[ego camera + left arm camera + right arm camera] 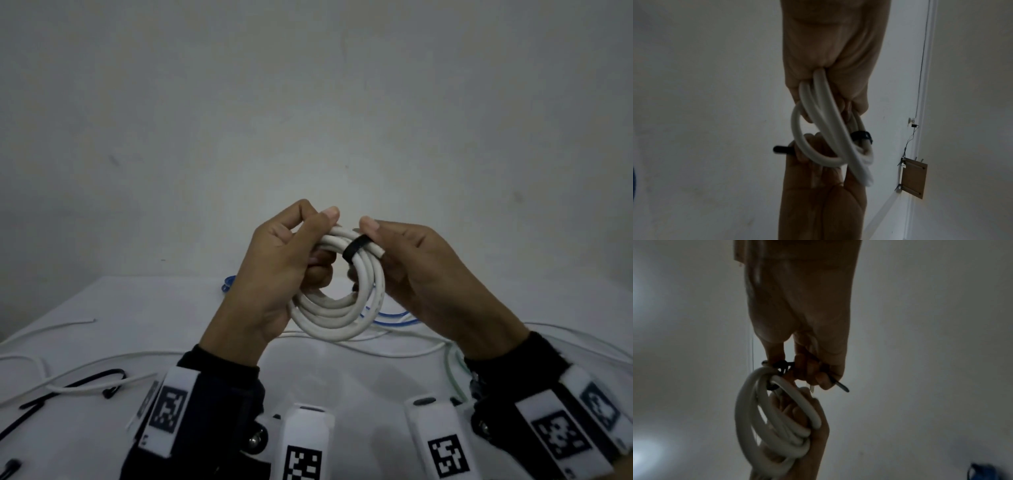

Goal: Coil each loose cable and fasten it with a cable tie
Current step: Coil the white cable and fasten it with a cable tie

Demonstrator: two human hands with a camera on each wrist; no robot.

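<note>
White table (342,383) strewn with cables, grey wall (308,102).

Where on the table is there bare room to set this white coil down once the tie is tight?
Bare patches: the table far left, beyond the thin white cable, and the strip right below the coil. Crowded: black cable ties near left, blue cable and white strands right.
</note>
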